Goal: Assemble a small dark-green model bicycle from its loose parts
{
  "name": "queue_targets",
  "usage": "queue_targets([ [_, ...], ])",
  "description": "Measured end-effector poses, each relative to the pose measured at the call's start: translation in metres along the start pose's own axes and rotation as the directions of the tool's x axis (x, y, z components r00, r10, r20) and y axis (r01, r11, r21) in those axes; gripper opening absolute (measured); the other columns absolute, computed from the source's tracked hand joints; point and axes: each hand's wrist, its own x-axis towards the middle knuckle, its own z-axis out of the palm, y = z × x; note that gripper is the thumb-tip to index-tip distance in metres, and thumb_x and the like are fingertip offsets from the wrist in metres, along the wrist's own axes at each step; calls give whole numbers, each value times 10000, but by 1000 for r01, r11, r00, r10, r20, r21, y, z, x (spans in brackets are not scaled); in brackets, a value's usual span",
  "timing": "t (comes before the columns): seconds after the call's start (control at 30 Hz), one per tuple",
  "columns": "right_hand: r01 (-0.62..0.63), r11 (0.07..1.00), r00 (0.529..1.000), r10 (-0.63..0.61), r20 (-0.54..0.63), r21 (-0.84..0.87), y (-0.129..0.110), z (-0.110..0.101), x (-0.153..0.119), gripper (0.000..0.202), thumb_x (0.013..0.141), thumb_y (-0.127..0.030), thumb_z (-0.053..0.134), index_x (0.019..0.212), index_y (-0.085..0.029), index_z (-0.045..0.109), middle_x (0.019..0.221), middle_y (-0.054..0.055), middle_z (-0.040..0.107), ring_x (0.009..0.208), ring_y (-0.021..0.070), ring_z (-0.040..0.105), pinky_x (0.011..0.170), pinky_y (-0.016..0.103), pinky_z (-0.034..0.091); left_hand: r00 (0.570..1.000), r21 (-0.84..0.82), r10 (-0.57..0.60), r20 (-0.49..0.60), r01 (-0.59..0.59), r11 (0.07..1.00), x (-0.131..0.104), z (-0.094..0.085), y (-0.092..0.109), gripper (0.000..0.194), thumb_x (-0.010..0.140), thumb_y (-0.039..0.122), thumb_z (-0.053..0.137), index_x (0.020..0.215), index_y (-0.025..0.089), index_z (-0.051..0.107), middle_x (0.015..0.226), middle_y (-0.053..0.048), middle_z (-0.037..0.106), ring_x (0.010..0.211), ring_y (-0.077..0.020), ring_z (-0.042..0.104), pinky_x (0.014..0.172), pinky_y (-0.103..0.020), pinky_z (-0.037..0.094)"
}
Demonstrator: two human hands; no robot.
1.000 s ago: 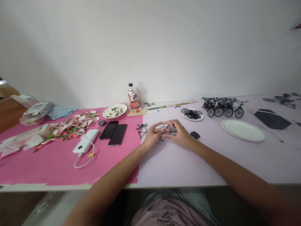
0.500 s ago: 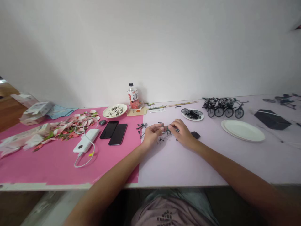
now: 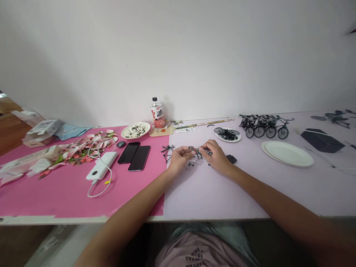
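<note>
My left hand [image 3: 180, 156] is closed, its thumb and fingers pinching a small dark model bicycle part [image 3: 199, 153]. From the other side my right hand [image 3: 215, 155] grips the same part with bent fingertips. The fingers cover much of it, so its exact shape is hidden. A dark model bicycle frame [image 3: 167, 152] rests just left of my left hand. Some tiny dark pieces [image 3: 190, 165] lie beneath the hands, and a black block-like piece [image 3: 231, 159] is beside my right wrist.
Several model bicycles [image 3: 263, 128] stand at the back right, near a plate of black wheels [image 3: 227, 139] and stacked white plates [image 3: 289, 154]. Leftward are two phones [image 3: 139, 158], a white power bank [image 3: 101, 166], a bottle [image 3: 157, 115] and scattered petals [image 3: 78, 148].
Both hands keep almost the same place and grip, with only slight finger movement around the small part.
</note>
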Motion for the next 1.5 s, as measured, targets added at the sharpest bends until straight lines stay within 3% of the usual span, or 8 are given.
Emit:
queue_targets([
  [0.97,29,999,999,-30,-37,-29,1,0,-1,235,1006,-333,618,802,-249,537,845,42,580,899,251,567,801,402,481,999,56,-21,-33,23,998,-5,7,9,471,528,388,1021,744,159,669,858,-58,761,801,-177,695,761,-305,542],
  [1.27,38,999,999,-39,-18,-20,4,0,0,216,1015,-400,635,861,-251,608,892,64,624,933,272,596,817,436,512,1000,36,3,-14,-2,999,-3,2,1,459,567,378,1009,769,156,662,912,-66,758,863,-205,722,828,-347,569],
  [1.5,120,993,993,-120,15,-2,7,-2,2,172,1033,-377,633,913,-255,648,901,63,637,937,269,601,828,434,510,1000,36,2,-23,-1,999,-2,1,1,465,564,390,1013,771,150,672,921,-67,761,834,-192,719,803,-337,564],
])
